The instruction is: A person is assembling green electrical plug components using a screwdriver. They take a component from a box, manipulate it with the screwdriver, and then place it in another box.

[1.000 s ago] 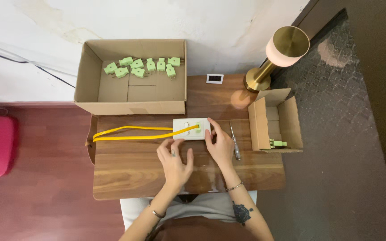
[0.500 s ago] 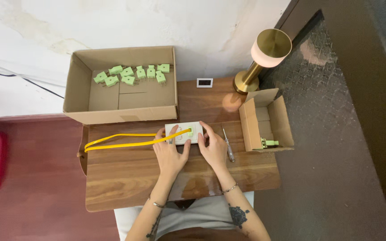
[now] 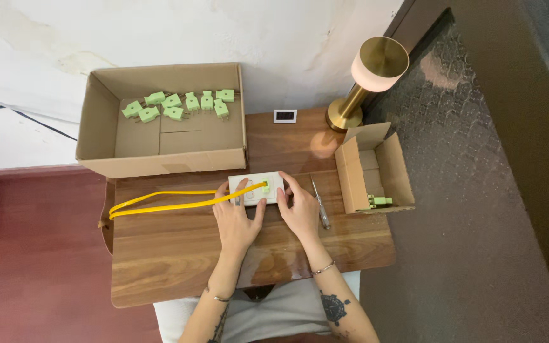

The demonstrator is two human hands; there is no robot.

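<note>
Two hands on a white socket block (image 3: 257, 188) mid-tabletop (image 3: 179, 254): left hand (image 3: 236, 219) fingers flat on it beside a green plug (image 3: 265, 187) on yellow cable (image 3: 160, 204), right hand (image 3: 301, 211) fingers steadying its edge. Nine green plugs (image 3: 179, 105) wait in the big box (image 3: 160, 159), one (image 3: 379, 201) in the small box (image 3: 351, 181).

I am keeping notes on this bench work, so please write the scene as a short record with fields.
Surface: wooden table
Left hand: on the white socket block, touching the green plug with the yellow cable
Right hand: steadying the block's right end
Beside right hand: screwdriver
Large box: open, several green plugs inside
Small box: open, one green plug inside
Back of table: brass lamp
</note>
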